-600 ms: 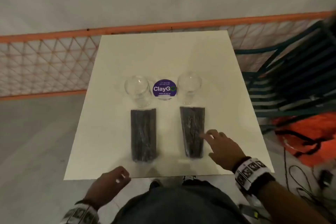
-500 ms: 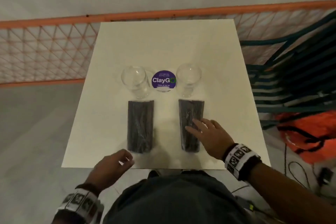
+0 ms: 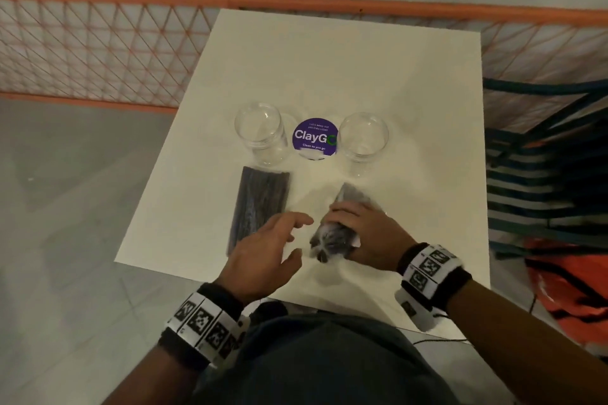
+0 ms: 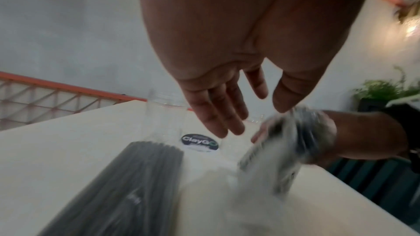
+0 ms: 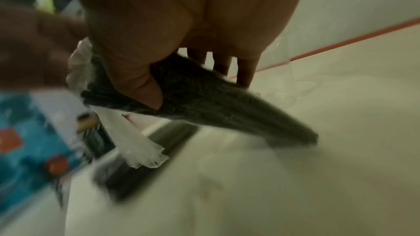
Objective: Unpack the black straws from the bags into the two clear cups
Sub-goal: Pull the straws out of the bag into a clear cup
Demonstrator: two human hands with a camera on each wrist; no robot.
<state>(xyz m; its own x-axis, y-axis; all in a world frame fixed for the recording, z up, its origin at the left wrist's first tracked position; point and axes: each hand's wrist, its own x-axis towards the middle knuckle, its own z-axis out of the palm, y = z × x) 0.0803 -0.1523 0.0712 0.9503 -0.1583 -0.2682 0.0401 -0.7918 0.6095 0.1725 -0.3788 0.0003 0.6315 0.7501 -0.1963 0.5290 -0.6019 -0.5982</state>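
White table [image 3: 411, 82]: straw bag [image 3: 332, 237] inside right hand [image 3: 368, 233] (tilted).

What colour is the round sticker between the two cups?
Purple with white "ClayGo" lettering; the round sticker shows best in the head view.

cups [image 3: 260, 133]: clear, glossy plastic or glass
bags [image 3: 260, 204]: thin, shiny clear film
table [image 3: 345, 69]: smooth, matt white

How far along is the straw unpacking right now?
Nothing is unpacked yet: both cups look empty. In hand: the right hand grips the right bag, tilted up off the table, while the open left hand reaches toward it. Left: open this bag, fill a cup, then do the left bag, which lies flat and untouched.
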